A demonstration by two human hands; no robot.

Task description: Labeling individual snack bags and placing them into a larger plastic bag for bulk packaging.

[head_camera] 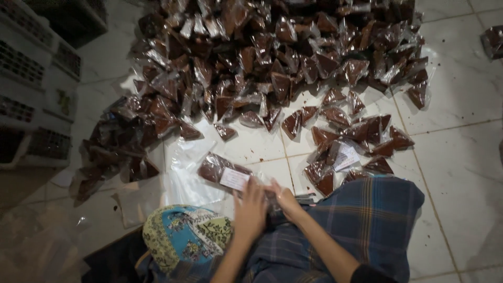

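Floor: pale tiled floor (pixel 461 157) under everything, bare to the right of the hands
Heap: big heap of small clear bags (pixel 272 57) filled with something dark brown, spread well beyond the hands and trailing down to their left
Crates: white slatted crates (pixel 31 78) far off to the left of the hands
Checked cloth: blue checked cloth (pixel 361 220) just right of and below the hands, over the person's lap
Patterned cloth: blue and yellow patterned cloth (pixel 183 236) just left of the left forearm
Loose bags: small cluster of brown bags (pixel 356 141) up and to the right of the right hand, one with a white label
Packet: clear packet (pixel 225 174) of brown filling with a white label, lying on the floor at the fingertips of both hands
Left hand (pixel 250 210): fingers stretched flat, tips touching the packet's near end, not closed around it
Right hand (pixel 285 202): fingers curled at the packet's near end; whether it grips cannot be told
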